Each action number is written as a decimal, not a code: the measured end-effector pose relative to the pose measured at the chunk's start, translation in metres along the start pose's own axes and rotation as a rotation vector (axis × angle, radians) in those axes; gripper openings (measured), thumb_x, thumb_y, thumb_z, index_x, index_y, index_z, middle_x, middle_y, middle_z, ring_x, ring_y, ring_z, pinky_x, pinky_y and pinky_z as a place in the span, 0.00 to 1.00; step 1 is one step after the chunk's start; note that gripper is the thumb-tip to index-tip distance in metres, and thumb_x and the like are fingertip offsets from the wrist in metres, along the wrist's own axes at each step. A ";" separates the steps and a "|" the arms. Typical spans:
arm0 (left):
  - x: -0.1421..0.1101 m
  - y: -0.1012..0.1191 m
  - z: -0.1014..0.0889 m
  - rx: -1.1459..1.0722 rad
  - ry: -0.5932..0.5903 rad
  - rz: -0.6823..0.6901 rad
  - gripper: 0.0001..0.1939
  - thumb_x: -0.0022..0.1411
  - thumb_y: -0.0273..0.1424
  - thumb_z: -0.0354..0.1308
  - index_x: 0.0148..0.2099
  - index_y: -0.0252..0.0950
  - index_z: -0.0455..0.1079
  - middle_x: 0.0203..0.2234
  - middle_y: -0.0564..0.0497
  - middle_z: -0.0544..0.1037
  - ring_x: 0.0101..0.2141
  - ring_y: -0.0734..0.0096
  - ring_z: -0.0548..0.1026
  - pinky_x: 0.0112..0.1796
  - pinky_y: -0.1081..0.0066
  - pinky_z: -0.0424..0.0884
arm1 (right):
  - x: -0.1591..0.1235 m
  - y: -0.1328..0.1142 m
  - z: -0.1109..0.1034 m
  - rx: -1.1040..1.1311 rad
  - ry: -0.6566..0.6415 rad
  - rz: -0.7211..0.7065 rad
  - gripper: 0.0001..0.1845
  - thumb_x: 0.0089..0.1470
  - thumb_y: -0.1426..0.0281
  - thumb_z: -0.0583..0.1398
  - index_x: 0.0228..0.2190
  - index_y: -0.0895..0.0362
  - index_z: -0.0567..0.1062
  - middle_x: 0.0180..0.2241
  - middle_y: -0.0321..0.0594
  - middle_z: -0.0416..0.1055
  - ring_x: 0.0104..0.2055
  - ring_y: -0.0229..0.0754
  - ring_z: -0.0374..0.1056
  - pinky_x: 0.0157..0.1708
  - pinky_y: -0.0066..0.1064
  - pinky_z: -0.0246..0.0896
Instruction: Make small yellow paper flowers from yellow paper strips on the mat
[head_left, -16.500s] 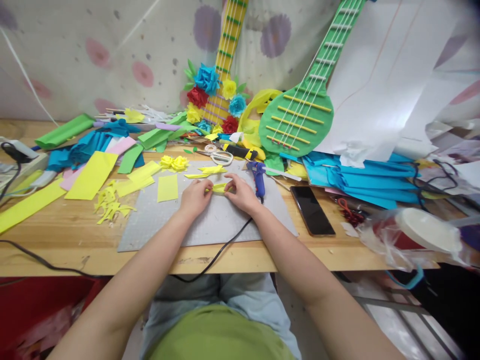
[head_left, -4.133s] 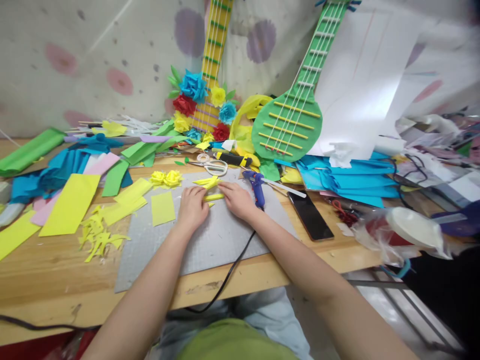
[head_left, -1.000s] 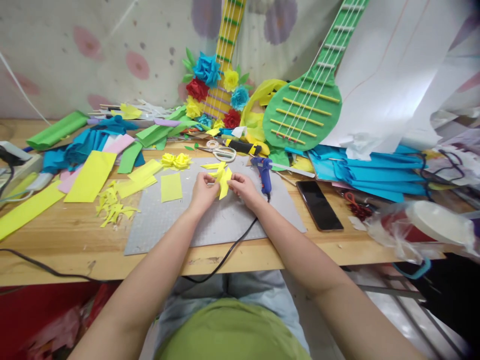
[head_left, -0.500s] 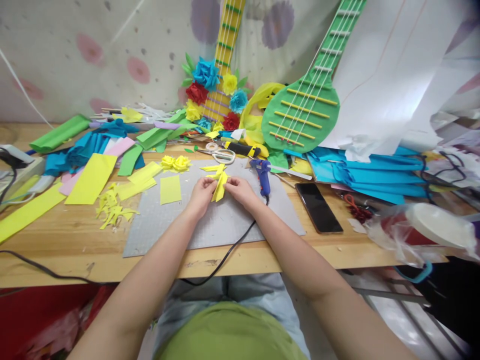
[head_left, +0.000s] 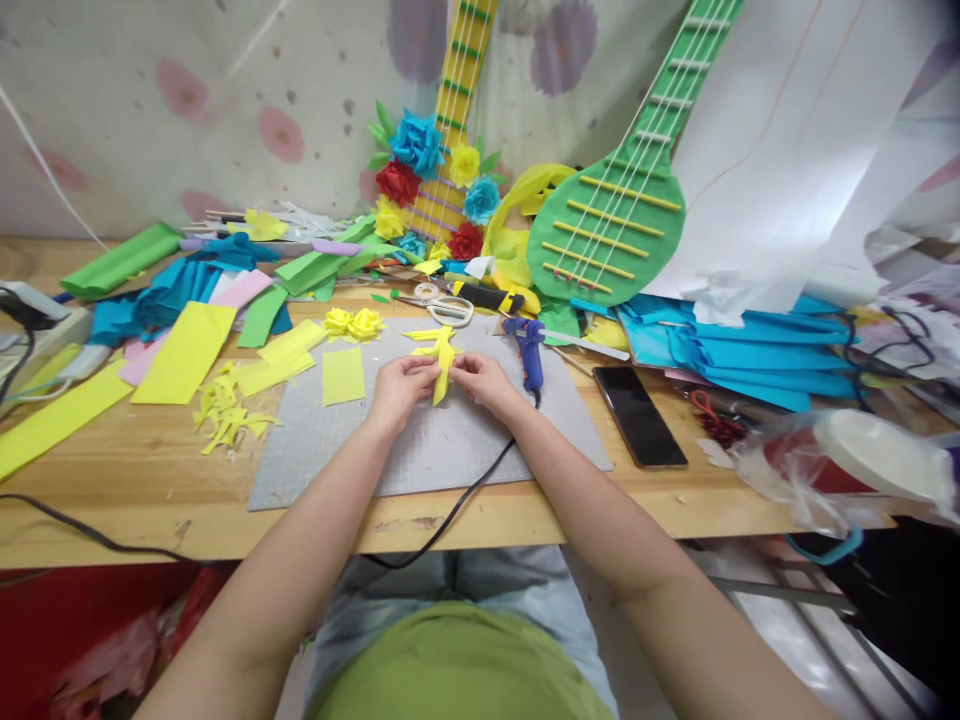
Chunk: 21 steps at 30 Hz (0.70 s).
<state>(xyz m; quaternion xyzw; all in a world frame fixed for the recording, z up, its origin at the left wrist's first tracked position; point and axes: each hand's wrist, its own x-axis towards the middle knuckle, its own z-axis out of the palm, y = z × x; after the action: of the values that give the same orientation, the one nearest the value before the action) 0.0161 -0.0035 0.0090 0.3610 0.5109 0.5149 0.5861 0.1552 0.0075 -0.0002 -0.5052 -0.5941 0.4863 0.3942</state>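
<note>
Over the grey cutting mat, my left hand and my right hand pinch a narrow strip of yellow crepe paper from both sides. The strip stands between my fingertips; the fingers partly hide it. Just behind it lie more yellow paper pieces. A yellow crepe paper rectangle lies flat on the mat left of my left hand. Two yellow paper flowers sit beyond it. Right of my right hand rests a blue glue gun, its black cord running under my right forearm.
Scissors lie behind my hands. A black phone is at the right, near a plastic-wrapped tub. Yellow scraps and coloured crepe paper cover the left. A green paper instrument and a flower-trimmed yellow one lean at the back.
The yellow strip looks narrower and more upright between my fingers than before. My hands have stayed in nearly the same place, and the whole view has shifted slightly.
</note>
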 end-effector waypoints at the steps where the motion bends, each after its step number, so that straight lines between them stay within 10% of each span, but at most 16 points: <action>1: 0.000 -0.001 0.000 0.008 0.001 -0.001 0.15 0.36 0.28 0.67 0.31 0.30 0.71 0.22 0.50 0.76 0.23 0.73 0.74 0.29 0.71 0.70 | -0.001 -0.001 0.000 0.005 -0.013 0.003 0.11 0.39 0.62 0.57 0.22 0.57 0.64 0.15 0.27 0.56 0.19 0.30 0.50 0.19 0.24 0.44; 21: 0.002 -0.003 -0.002 0.034 -0.004 -0.016 0.14 0.36 0.26 0.67 0.31 0.30 0.72 0.22 0.48 0.77 0.23 0.71 0.74 0.29 0.68 0.72 | 0.001 0.000 -0.001 0.071 0.003 0.012 0.12 0.40 0.61 0.58 0.22 0.57 0.65 0.16 0.27 0.57 0.19 0.29 0.51 0.19 0.24 0.46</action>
<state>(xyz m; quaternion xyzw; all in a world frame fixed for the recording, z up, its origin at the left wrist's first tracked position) 0.0149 -0.0028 0.0053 0.3676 0.5213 0.5007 0.5852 0.1556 0.0086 -0.0001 -0.4950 -0.5729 0.5088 0.4098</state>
